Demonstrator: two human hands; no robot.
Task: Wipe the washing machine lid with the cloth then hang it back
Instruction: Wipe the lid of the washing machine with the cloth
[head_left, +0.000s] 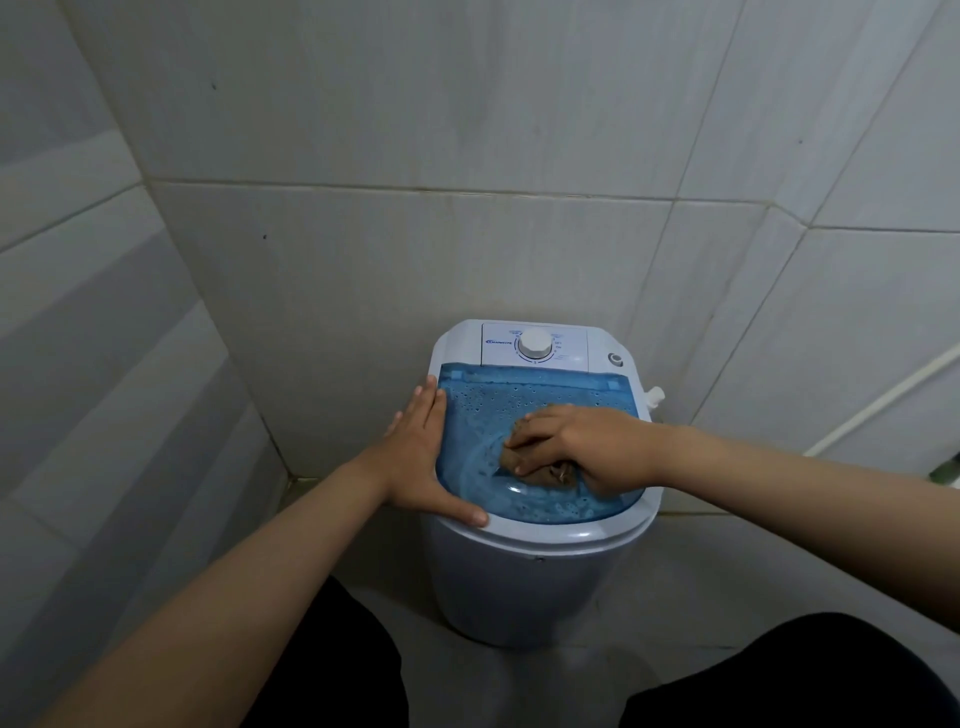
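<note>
A small white washing machine (535, 571) stands against the tiled wall, with a translucent blue lid (483, 410) that is wet with droplets. My right hand (587, 447) presses a bunched brown cloth (540, 470) onto the middle of the lid, fingers spread over it. My left hand (423, 452) lies flat on the lid's left edge, fingers extended and thumb along the white front rim, holding nothing.
A white control panel with a round dial (535, 344) sits behind the lid. A white hose fitting (655, 397) juts from the machine's right side. A white pipe (883, 405) runs along the right wall. Grey tiled walls close in on three sides.
</note>
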